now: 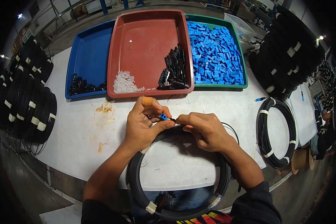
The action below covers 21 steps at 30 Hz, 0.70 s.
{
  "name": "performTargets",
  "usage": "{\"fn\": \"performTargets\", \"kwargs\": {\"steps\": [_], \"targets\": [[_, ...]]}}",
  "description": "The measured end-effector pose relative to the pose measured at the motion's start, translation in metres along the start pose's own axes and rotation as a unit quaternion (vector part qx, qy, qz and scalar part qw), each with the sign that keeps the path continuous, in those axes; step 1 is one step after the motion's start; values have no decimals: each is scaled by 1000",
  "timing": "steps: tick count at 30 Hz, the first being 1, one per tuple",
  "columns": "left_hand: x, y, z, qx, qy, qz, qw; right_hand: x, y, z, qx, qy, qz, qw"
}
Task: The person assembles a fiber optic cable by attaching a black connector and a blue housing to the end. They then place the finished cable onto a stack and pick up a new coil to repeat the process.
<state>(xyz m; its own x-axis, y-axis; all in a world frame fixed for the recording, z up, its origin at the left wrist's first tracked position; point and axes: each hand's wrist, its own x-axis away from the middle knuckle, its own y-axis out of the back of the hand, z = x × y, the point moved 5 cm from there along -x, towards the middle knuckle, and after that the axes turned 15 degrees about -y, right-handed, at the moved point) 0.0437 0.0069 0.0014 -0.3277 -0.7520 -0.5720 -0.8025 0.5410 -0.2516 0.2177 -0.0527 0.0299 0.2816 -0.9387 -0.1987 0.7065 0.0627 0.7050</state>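
Between the thumb and fingers of my left hand [142,121] is a small blue connector [163,117], its open end facing up and left. An orange wrap covers one finger of that hand. Close to its right, my right hand [203,128] pinches the black cable end [172,120] that meets the connector. From there the cable runs behind my right hand and curves down on the right. A coil of black cable [135,175], bound with tape, lies under both hands and reaches over the table's front edge toward my lap.
Behind my hands stand a blue tray [89,41] with black parts, a red tray [147,33] with clear and black pieces, and a green tray [245,71] full of blue connectors. Stacked cable coils [26,108] rise at left. Another coil [263,128] lies at right.
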Motion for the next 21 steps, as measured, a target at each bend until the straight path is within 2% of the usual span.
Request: {"fn": "performTargets", "kwargs": {"steps": [4,6,8,13,15,19,21], "targets": [[2,7,5,-10,-9,3,1000,1,4,1,-28,13,-50,998],[1,9,3,-51,-63,34,996,0,5,0,-29,10,-65,997],[1,8,0,-90,-69,26,993,0,8,-3,-53,15,-111,992],[2,10,-6,-175,-63,6,983,1,9,-2,-65,-23,-123,990],[2,9,-8,-197,-60,31,978,2,10,-4,-68,-74,-114,988],[2,9,-7,-190,-42,24,981,1,8,-7,-95,-89,-120,984],[2,9,-4,-168,-55,18,984,1,7,-10,-93,-64,-133,985]]}}
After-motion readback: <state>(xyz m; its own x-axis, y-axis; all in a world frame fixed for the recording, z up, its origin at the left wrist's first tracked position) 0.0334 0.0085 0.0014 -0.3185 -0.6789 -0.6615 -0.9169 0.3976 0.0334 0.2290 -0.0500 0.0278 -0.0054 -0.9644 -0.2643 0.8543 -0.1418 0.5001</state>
